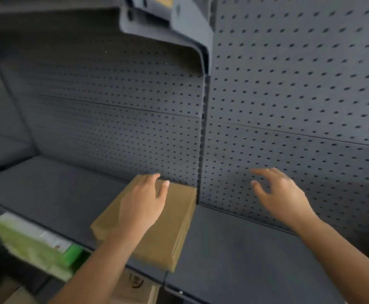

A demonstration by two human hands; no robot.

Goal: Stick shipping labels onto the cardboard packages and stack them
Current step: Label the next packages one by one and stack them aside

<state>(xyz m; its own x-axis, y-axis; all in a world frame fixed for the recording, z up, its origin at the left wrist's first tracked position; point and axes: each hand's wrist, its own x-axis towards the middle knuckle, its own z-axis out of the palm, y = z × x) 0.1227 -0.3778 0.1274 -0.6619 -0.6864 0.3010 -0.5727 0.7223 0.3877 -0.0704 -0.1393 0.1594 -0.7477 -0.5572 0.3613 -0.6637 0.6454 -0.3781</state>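
From the head camera: presses left hand (141, 200), fingers nearly straight and gripping nothing, flat on the cardboard package (174, 220), lying on the dark shelf (234, 249) with its far end close against the pegboard (288, 95). Holds right hand (282, 194) in the air beside it, fingers spread, empty. Best to push squarely, flush with the back, leaving the top face free for a label; none to be seen.

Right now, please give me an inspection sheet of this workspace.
Surface: dark grey shelf.
Job's things: cardboard package lying on the shelf; no label visible.
Clutter: blurred green-white box lower left; cardboard box under the shelf.
Hands: left hand rests on the package; right hand open, in the air, empty.
Cables: nothing seen.
Surroundings: pegboard back wall; upper shelf overhead.
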